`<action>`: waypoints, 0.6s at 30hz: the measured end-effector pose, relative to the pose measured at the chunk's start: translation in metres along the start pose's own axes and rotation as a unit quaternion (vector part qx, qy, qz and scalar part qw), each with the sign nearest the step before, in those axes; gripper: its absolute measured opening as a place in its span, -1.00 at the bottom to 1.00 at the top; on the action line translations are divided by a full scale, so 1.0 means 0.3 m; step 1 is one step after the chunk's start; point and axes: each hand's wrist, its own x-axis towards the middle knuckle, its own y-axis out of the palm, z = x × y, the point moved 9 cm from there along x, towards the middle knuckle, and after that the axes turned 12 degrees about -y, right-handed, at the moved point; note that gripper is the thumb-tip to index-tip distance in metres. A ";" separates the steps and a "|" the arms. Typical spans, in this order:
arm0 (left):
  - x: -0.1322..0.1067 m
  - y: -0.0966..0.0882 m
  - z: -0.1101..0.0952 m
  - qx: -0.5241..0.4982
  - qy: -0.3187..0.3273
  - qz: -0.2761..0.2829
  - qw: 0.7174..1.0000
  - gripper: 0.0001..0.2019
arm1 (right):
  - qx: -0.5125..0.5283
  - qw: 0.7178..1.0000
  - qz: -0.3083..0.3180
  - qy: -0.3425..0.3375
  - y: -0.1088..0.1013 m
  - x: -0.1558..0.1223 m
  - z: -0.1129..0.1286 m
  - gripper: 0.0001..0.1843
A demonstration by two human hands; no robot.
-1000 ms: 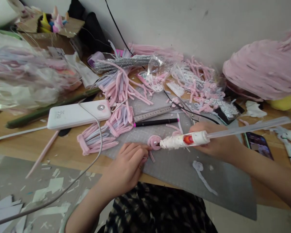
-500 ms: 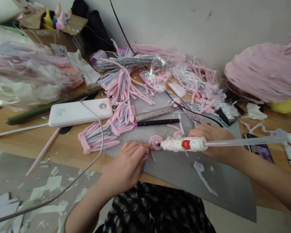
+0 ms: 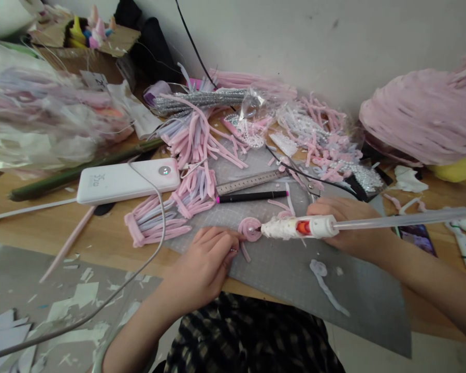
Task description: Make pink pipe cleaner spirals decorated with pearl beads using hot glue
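Note:
A small pink coil of pipe cleaner with a pearl at its middle lies on the grey cutting mat. My left hand rests on the mat just left of the coil, fingers curled and pinching its loose pink end. My right hand grips a white glue gun laid nearly level, its nozzle touching the coil's right side. A long clear glue stick juts from the gun's back to the right.
Behind the coil lie a black pen, a metal ruler and heaps of pink pipe cleaners. A white power bank with its cable sits left. A phone lies right. Dried glue marks the mat.
The glue gun's rear and stick have swung slightly, and the nozzle has stayed at the coil. My left hand has hardly moved.

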 end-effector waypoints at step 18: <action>-0.007 -0.003 0.007 -0.015 -0.009 0.006 1.000 -0.84 | 0.079 0.995 0.038 0.048 0.061 0.007 -0.046 -0.81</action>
